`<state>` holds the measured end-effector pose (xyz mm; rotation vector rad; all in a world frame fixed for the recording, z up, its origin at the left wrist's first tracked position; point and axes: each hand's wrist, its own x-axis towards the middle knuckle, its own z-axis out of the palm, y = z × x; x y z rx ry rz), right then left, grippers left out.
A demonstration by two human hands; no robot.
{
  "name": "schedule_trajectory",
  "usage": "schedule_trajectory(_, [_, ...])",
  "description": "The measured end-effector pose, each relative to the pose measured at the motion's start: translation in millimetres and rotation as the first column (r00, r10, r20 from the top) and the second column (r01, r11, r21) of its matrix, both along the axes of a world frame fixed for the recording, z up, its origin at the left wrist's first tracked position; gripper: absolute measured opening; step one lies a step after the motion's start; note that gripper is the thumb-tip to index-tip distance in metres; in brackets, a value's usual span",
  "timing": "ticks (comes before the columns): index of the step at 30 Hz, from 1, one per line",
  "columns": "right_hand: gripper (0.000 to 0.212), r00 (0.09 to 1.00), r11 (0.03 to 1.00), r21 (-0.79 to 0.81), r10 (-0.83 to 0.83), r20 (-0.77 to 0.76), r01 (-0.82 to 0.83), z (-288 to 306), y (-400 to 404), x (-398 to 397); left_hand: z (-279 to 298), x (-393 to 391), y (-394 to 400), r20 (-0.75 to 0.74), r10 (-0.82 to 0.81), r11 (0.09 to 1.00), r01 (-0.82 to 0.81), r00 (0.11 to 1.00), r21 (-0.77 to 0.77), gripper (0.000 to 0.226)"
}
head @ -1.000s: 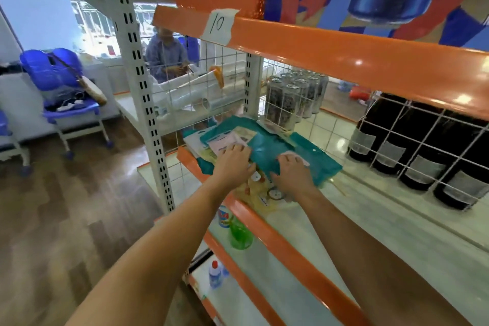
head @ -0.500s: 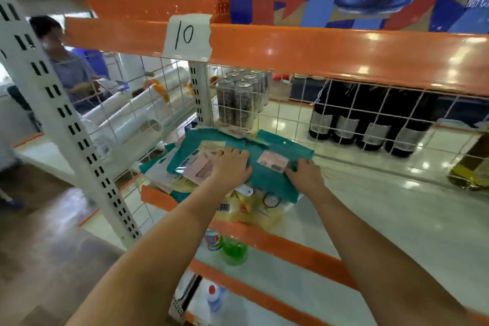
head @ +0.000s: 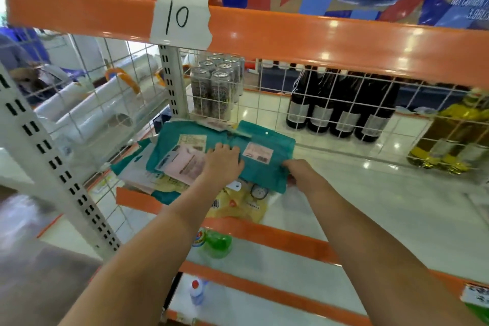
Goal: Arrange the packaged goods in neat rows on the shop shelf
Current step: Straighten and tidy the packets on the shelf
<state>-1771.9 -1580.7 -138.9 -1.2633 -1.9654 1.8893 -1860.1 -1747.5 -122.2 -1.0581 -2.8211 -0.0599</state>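
glossy teal plastic packets (head: 264,167) lie on a smooth, shiny shelf (head: 397,206) backed by white wire mesh (head: 330,103).

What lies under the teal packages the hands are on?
Under the teal plastic packages, a yellow printed packet sticks out at the front; how far back it reaches is covered.

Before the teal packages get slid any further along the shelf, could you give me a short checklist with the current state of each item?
1. Left hand flat on the top teal package: ok.
2. Right hand has the package's right edge: cannot tell, its fingers are tucked under.
3. Stack squared up: not ok, lower packages splay out at the left.
4. Yellow packet inside the shelf: not ok, it overhangs the orange front lip.
5. Free shelf space to the right: ok.
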Motion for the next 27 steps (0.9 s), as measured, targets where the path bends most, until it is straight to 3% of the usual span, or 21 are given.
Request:
schedule_trajectory(5, [0.03, 0.994, 0.974, -0.225, -0.056, -0.094, 0.033, 0.1, -2.4, -7.8, 0.7, 5.3, 0.5, 0.044, 0.005, 1.0, -0.006, 0.999, 0.019, 0.039])
schedule_trajectory(12, [0.017, 0.973, 0.901, -0.426, -0.164, -0.163, 0.08, 6.2, -0.5, 4.2, 5.8, 12.7, 6.3, 0.079, -0.017, 1.0, 0.017, 0.997, -0.003, 0.037])
schedule_trajectory(22, [0.013, 0.942, 0.906, -0.373, -0.282, -0.185, 0.198, 11.1, 32.9, 52.0, 10.3, 12.8, 24.8, 0.098, -0.093, 0.995, 0.088, 0.991, 0.052, 0.037])
schedule_trajectory(27, [0.031, 0.907, 0.876, -0.385, -0.38, -0.183, 0.289, 7.8, 33.3, 89.5, 1.4, 23.9, 42.0, 0.134, -0.141, 0.989, 0.135, 0.981, 0.055, 0.04])
